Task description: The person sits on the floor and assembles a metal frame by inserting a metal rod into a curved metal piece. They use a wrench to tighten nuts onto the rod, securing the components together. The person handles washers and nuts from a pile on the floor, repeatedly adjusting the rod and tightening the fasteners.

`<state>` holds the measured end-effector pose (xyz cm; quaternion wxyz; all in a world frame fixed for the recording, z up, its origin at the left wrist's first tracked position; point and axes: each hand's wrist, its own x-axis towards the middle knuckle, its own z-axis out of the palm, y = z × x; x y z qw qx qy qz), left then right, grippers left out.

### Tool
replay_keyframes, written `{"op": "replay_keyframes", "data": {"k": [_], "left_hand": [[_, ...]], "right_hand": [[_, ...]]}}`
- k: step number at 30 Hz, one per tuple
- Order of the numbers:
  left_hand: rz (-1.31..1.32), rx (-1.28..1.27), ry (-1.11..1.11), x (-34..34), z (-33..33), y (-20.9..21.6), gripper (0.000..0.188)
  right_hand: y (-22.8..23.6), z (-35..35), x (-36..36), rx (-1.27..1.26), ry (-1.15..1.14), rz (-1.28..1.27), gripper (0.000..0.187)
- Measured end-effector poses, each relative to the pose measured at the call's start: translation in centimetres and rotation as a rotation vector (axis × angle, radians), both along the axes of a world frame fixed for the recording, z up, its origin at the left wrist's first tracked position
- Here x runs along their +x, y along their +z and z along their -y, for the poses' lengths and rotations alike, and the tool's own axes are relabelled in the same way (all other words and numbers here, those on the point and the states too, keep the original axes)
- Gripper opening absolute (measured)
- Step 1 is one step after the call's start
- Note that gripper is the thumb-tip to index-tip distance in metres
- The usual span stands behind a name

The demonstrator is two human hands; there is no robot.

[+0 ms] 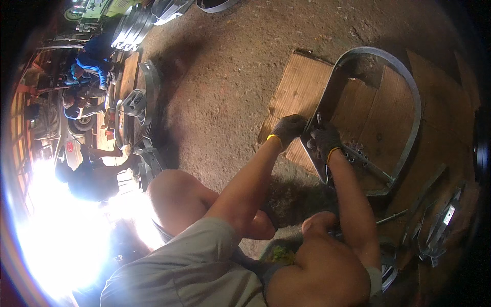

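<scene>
A large loop of flat grey metal band (417, 102) lies on the cardboard in front of me, rounded at its far end. My left hand (289, 128), in a dark glove with a yellow cuff, is closed on the band's left side. Just right of it, inside the loop, my right hand (326, 140) wears a matching glove with its fingers curled in. A short bolt-like metal pin (319, 118) stands up by those fingers; what they grip is hidden. Several small nuts (358, 148) and a thin metal rod (373, 166) lie inside the loop near my right wrist.
Flat cardboard (299, 84) covers part of the rough brown floor (220, 97). Loose metal strips (437, 230) lie at the lower right. To the left, other people (94, 59) work beside stacked metal bands (134, 25) and wooden boards. Strong light glares at lower left.
</scene>
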<state>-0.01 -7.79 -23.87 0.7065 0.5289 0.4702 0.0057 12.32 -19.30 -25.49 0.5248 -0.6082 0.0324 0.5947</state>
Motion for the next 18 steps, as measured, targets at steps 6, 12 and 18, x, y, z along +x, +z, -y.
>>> {"op": "replay_keyframes", "data": {"k": [6, 12, 18], "left_hand": [[0.031, 0.098, -0.025, -1.4, -0.5, -2.2, 0.038], [0.155, 0.029, -0.032, -2.0, -0.8, -5.6, 0.042], [0.084, -0.031, -0.032, 1.3, 1.8, -2.4, 0.028]], "right_hand": [[0.6, -2.4, -0.9, -0.188, 0.416, 0.445, 0.038], [-2.3, -1.4, 0.0, 0.028, 0.955, 1.266, 0.041], [-0.6, 0.1, 1.2, -0.198, 0.450, 0.671, 0.055]]}}
